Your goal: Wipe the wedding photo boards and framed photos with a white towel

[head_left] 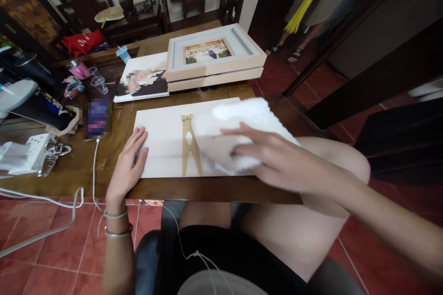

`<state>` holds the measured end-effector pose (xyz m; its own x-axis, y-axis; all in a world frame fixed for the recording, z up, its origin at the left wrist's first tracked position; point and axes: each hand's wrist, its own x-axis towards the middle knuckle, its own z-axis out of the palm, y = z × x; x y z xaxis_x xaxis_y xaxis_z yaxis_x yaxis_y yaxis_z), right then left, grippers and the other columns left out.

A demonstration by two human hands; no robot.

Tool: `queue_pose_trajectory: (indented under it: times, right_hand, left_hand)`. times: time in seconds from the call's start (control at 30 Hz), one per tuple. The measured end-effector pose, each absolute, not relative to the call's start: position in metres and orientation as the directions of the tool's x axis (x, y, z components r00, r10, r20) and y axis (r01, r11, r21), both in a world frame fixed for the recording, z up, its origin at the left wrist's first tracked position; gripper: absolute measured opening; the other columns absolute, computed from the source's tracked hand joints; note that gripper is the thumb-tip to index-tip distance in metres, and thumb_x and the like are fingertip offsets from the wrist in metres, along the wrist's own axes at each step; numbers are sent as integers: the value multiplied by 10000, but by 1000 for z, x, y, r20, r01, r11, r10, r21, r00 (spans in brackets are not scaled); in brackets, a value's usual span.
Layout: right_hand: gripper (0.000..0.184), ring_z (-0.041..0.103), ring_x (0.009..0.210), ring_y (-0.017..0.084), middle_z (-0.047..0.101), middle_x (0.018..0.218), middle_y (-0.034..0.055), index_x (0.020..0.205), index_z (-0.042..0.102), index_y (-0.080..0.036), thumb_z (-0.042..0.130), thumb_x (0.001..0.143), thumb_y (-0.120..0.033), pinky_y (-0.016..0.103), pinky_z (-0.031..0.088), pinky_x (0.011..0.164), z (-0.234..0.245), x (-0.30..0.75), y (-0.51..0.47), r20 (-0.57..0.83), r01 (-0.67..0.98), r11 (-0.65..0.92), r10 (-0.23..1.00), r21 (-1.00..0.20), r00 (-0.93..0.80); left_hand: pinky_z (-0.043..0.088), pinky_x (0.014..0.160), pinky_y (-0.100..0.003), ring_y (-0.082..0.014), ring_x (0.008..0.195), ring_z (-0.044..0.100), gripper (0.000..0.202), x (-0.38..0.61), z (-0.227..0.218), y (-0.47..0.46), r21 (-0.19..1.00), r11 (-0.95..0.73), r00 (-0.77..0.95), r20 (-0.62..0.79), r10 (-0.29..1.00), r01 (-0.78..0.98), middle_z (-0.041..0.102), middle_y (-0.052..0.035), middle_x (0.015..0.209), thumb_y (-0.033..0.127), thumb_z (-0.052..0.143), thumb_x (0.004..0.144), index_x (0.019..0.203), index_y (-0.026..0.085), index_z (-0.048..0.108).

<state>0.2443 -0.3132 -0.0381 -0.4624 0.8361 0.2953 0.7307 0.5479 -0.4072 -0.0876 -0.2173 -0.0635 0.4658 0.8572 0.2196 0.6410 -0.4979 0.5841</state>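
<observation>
A white board (159,143) lies flat on the wooden table, with a tan, long-legged, cat-like shape (187,138) at its middle. My left hand (129,159) rests open on the board's left end, fingers stretched along the edge. Over the right half, my right hand (268,150) presses a white cloth (242,113), its fingers bent into the fabric and the index finger reaching out. The hand and cloth are smeared by motion. The cloth covers much of the board's right side, and its exact material is hard to make out.
Wooden picture frames (214,76) are stacked behind the board, beside a photo canvas (141,78). Leftward are a phone (98,117) on a charging cable, a power strip (32,152), plastic cups (99,84) and a pink mug (78,69). Another person's feet (294,54) stand at the back right.
</observation>
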Motion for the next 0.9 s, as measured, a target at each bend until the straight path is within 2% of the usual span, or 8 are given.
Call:
queue_pose_trajectory:
  times: [0.07,0.17,0.33,0.47,0.63,0.73,0.83,0.9]
  right_hand:
    - [449,525,1322,334,641,1324,122,1006,701,-195,476,665,-9,637,346,1130,-46,249,-272,295,749,547,836,-374,-463]
    - [468,473,1356,378,608,1371,137,1082,700,-181,499,694,-16,699,294,1119,-54,249,-236,289,798,523,847,-301,-446]
    - [384,396,1407,411,547,1443,175,1000,727,-161,529,695,-40,711,269,1125,-59,237,-271,310,814,545,824,-201,-474]
    - [362,375,1429,376,551,1448,137,844,734,-205,521,607,-35,678,260,1156,-50,227,-346,307,754,586,807,-298,-505]
    - [393,420,1414,307,533,1477,34,846,689,-272,506,576,-51,601,352,1155,-28,229,-385,237,687,569,819,-452,-523]
    - [419,451,1393,308,559,1441,109,931,686,-234,474,637,-24,599,391,1125,-29,237,-348,247,701,571,820,-428,-517]
    - [382,464,1371,377,601,1351,222,1037,679,-150,487,725,-42,681,335,1111,-42,242,-290,278,752,553,832,-359,-480]
    - [432,423,1392,407,594,1368,202,1118,659,-153,502,734,-35,738,297,1090,-51,243,-260,290,791,521,849,-322,-441]
  left_hand:
    - [221,1249,-489,-220,1498,297,452,-88,-64,-217,583,-498,470,215,856,642,404,-65,1580,349,463,1012,1446,225,495]
    - [217,1250,-490,-218,1498,297,451,-88,-64,-218,584,-496,467,214,858,643,407,-69,1577,346,459,1012,1444,222,496]
    - [229,1245,-508,-226,1491,315,440,-88,-65,-218,597,-490,453,225,863,636,423,-69,1567,338,465,1008,1433,234,512]
    - [237,1241,-517,-237,1488,322,436,-87,-65,-218,600,-487,443,233,866,635,433,-63,1562,342,470,1005,1427,242,519]
    - [237,1241,-515,-246,1486,325,437,-86,-64,-218,607,-472,433,223,873,639,438,-64,1559,359,471,1002,1417,235,530]
    - [235,1242,-512,-240,1487,324,439,-87,-64,-218,605,-479,441,224,869,636,432,-70,1562,353,468,1004,1420,225,525]
    - [237,1243,-501,-231,1485,328,439,-88,-65,-217,599,-493,452,232,861,631,433,-78,1561,344,470,1005,1421,215,523]
    - [234,1244,-503,-230,1486,326,436,-88,-65,-217,597,-498,455,236,858,629,433,-77,1560,342,472,1004,1421,222,524]
